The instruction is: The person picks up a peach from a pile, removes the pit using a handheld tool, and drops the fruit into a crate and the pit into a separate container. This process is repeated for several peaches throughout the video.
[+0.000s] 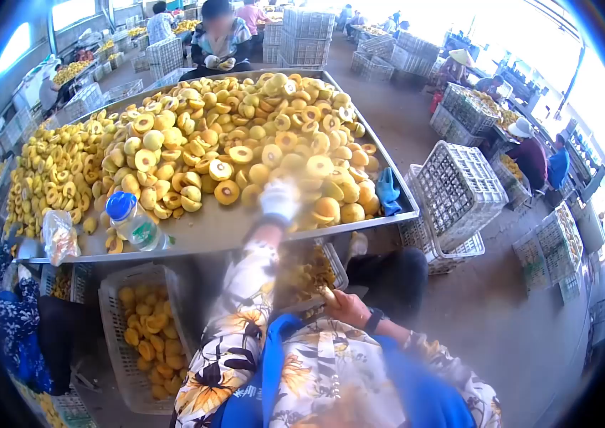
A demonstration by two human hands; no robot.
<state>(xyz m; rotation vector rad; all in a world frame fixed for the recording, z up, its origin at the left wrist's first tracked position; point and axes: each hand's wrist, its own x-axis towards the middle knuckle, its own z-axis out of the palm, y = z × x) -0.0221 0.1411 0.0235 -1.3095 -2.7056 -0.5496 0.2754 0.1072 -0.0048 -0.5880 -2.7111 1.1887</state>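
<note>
My left hand (279,200), in a white glove, reaches over the front of a metal-topped table (238,239), at the near edge of a heap of halved yellow peaches (220,170). Motion smears its fingers, so whether it holds a peach cannot be made out. Near my lap, my right hand (349,312) is closed around a short tool with a pale handle (329,297); its working end is not clear. Below the table edge, between my arms, a crate (336,265) holds yellow peach pieces, partly hidden by blur.
A blue-capped bottle (138,225) and a clear plastic bag (60,237) lie at the table's front left. A blue glove (388,191) rests on the right rim. A peach-filled crate (113,335) stands at lower left; stacked crates (459,192) stand right. Other people sit nearby.
</note>
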